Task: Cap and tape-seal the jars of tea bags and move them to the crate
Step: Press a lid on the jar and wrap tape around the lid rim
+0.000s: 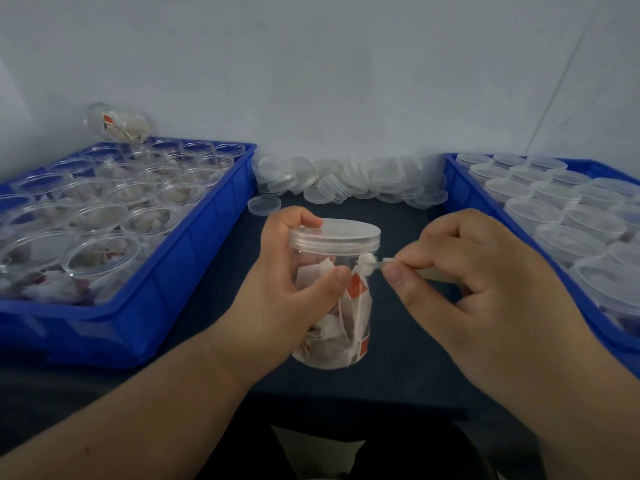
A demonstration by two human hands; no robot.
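Observation:
A clear plastic jar (349, 317) full of white tea bags with red tags is held up in the middle of the view. A clear lid (335, 235) sits on its mouth. My left hand (294, 278) grips the jar from the left, fingers over the lid's rim and thumb on the jar's wall. My right hand (474, 289) pinches a small strip of clear tape (379, 264) between thumb and forefinger, right below the lid's edge on the jar's right side. The tape's far end touches the jar.
A blue crate (194, 258) at the left holds several open jars of tea bags, with one jar (119, 124) lying tilted at its back. A blue crate (460, 188) at the right holds several capped jars. Loose clear lids (346, 183) are piled by the wall on the dark table.

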